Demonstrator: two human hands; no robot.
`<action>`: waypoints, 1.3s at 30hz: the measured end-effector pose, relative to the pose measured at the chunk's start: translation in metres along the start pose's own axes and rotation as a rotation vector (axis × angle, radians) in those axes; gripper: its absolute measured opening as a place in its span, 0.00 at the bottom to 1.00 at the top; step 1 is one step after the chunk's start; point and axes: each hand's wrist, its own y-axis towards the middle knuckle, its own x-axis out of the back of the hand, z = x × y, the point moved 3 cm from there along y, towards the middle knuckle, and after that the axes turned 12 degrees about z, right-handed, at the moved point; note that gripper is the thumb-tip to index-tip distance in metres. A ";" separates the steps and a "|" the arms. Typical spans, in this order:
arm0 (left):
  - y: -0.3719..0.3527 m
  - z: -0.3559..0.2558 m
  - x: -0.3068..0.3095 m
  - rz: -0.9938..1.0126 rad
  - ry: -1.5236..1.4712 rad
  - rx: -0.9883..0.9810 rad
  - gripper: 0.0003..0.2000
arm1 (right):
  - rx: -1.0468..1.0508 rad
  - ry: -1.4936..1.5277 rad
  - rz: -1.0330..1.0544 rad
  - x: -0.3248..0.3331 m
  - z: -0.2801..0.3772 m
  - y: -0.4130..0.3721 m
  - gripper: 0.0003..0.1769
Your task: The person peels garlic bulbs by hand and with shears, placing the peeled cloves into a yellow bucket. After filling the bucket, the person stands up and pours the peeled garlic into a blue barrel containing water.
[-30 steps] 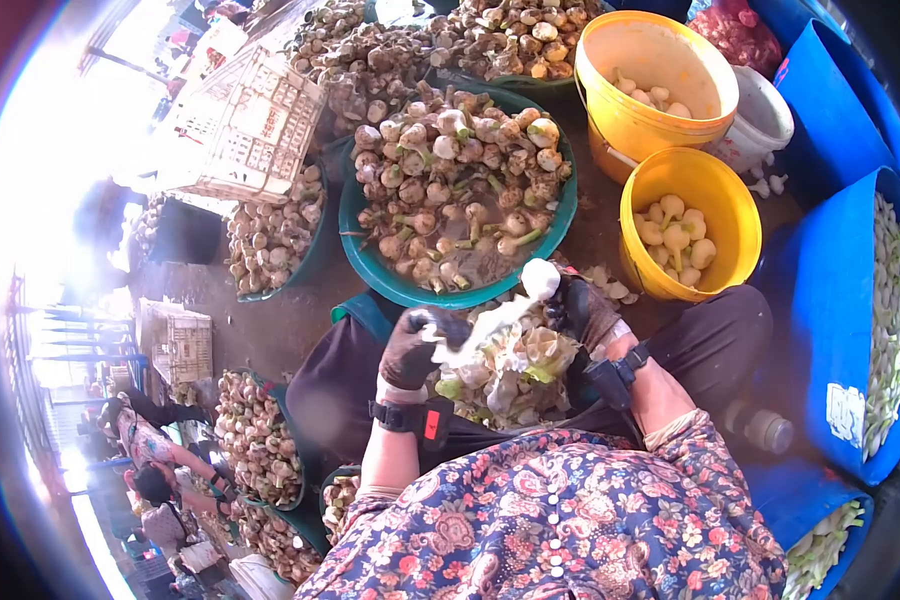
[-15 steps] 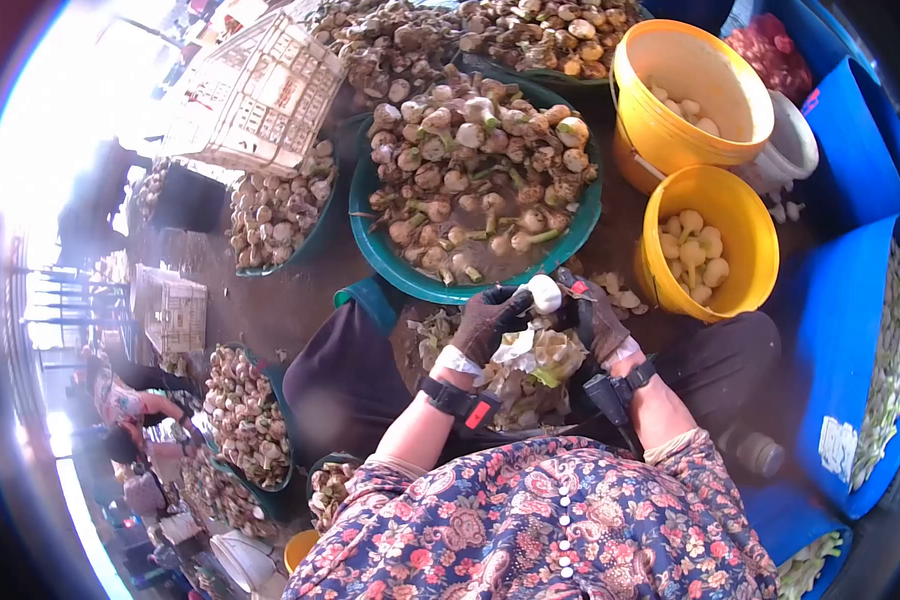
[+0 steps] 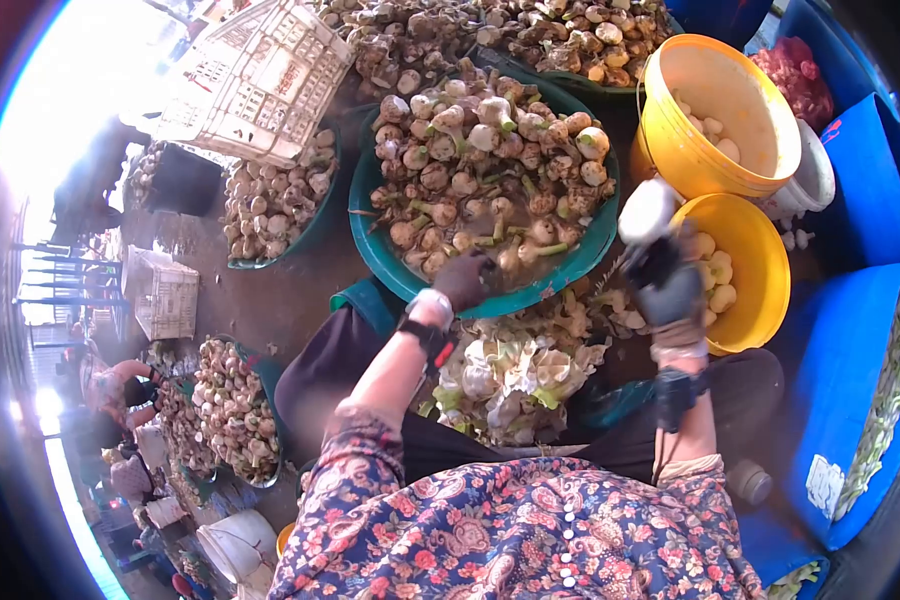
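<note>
My left hand [image 3: 463, 282], in a dark glove, reaches over the near rim of a green basin [image 3: 362, 230]. Its fingertips are among the unpeeled garlic bulbs [image 3: 450, 180], and I cannot see whether they grip one. Murky water shows between the bulbs. My right hand [image 3: 668, 285], gloved and smeared by motion, is raised beside the lower yellow bucket [image 3: 760, 315]. A clean white garlic bulb [image 3: 647, 210] is at its fingertips, and the hand appears closed on it. Peeled bulbs [image 3: 718, 275] lie inside that bucket. Between my legs is a heap of garlic skins [image 3: 515, 375].
Another yellow bucket [image 3: 715, 110] holds peeled bulbs, with a white bucket [image 3: 810, 170] behind it. Blue bins [image 3: 850, 350] line the right. A white crate [image 3: 260, 80] and more basins of garlic [image 3: 235, 410] stand left, where another person [image 3: 120, 390] works.
My hands have parted from over the skins. The right has moved right and up with the white bulb toward the buckets; the left has gone to the basin. The view has shifted slightly.
</note>
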 end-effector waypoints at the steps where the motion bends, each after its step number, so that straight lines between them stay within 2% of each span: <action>1: 0.012 0.014 -0.002 -0.013 0.079 0.085 0.23 | -0.066 0.016 0.149 -0.049 0.026 -0.001 0.35; 2: 0.024 0.028 -0.017 0.057 0.174 0.114 0.23 | -0.032 -0.013 0.213 -0.080 0.036 -0.004 0.40; 4: 0.048 0.049 -0.038 0.171 0.358 0.181 0.25 | 0.017 -0.375 0.200 -0.076 0.031 -0.007 0.40; 5: 0.054 0.055 -0.045 0.149 0.316 0.220 0.24 | 0.027 -0.481 0.251 -0.079 0.020 -0.019 0.27; 6: 0.054 0.051 -0.046 0.150 0.288 0.202 0.22 | -0.050 -0.780 0.196 -0.080 0.007 -0.031 0.19; 7: 0.050 0.048 -0.045 0.144 0.259 0.204 0.21 | -0.293 -0.960 0.465 -0.073 -0.005 -0.034 0.15; 8: 0.047 0.046 -0.046 0.036 0.004 0.131 0.21 | -0.483 -1.621 0.427 -0.040 -0.028 -0.040 0.16; 9: 0.056 0.050 -0.056 0.069 -0.053 0.299 0.26 | -0.512 -2.010 0.396 -0.021 -0.047 -0.053 0.16; 10: 0.067 0.059 -0.072 -0.100 -0.136 0.123 0.29 | -0.420 -2.235 0.277 -0.006 -0.065 -0.063 0.16; 11: 0.039 0.033 -0.057 -0.003 -0.338 0.019 0.30 | -0.336 -2.133 0.155 0.012 -0.080 -0.062 0.19; 12: 0.025 0.015 -0.060 -0.052 -0.690 -0.091 0.29 | -0.311 -1.785 0.129 0.033 -0.092 -0.060 0.20; 13: 0.014 -0.007 -0.056 -0.101 -0.538 -0.166 0.29 | -0.322 -1.553 0.217 0.030 -0.095 -0.054 0.18; 14: -0.027 -0.050 -0.031 0.092 -0.729 -0.194 0.28 | -0.338 -1.365 0.126 0.038 -0.102 -0.048 0.12; 15: -0.047 -0.071 -0.028 0.055 -0.750 -0.171 0.24 | -0.280 -1.273 0.084 0.035 -0.104 -0.048 0.09; 16: -0.065 -0.093 -0.039 -0.158 -0.656 -0.353 0.25 | -0.173 -1.298 0.042 0.025 -0.105 -0.050 0.07; 17: -0.073 -0.100 -0.040 -0.243 -0.699 -0.332 0.23 | -0.164 -1.281 0.078 0.038 -0.102 -0.051 0.07; 18: -0.083 -0.105 -0.038 -0.279 -0.714 -0.338 0.23 | -0.154 -1.268 0.103 0.038 -0.100 -0.050 0.07; 20: -0.098 -0.111 -0.035 -0.256 -0.662 -0.227 0.24 | -0.196 -1.354 0.119 0.044 -0.097 -0.053 0.08; 23: -0.098 -0.108 -0.041 -0.333 -0.717 -0.380 0.26 | -0.212 -1.375 0.182 0.031 -0.090 -0.058 0.11; 25: -0.087 -0.094 -0.048 -0.253 -0.769 -0.386 0.28 | -0.220 -1.404 0.254 0.014 -0.093 -0.058 0.13; 28: -0.089 -0.087 -0.050 -0.141 -0.949 -0.334 0.29 | -0.315 -1.292 0.294 0.008 -0.090 -0.063 0.13; 30: -0.089 -0.081 -0.052 -0.035 -1.097 -0.351 0.27 | -0.410 -1.095 0.267 0.017 -0.092 -0.063 0.13; 31: -0.089 -0.082 -0.051 -0.022 -1.078 -0.346 0.28 | -0.448 -0.997 0.249 0.017 -0.091 -0.063 0.14; 34: -0.099 -0.097 -0.040 -0.301 -1.035 -0.315 0.27 | -0.643 -0.645 0.033 0.004 -0.097 -0.077 0.19; 35: -0.102 -0.108 -0.039 -0.248 -1.082 -0.342 0.27 | -0.657 -0.692 0.106 -0.002 -0.098 -0.078 0.23; 36: -0.100 -0.112 -0.043 -0.258 -0.989 -0.353 0.28 | -0.666 -0.737 0.179 -0.006 -0.099 -0.078 0.28; 37: -0.098 -0.108 -0.042 -0.383 -0.813 -0.368 0.29 | -0.547 -0.932 0.266 -0.005 -0.098 -0.079 0.29; 39: -0.103 -0.114 -0.039 -0.594 -0.520 -0.354 0.31 | -0.665 -0.904 0.078 -0.023 -0.091 -0.094 0.29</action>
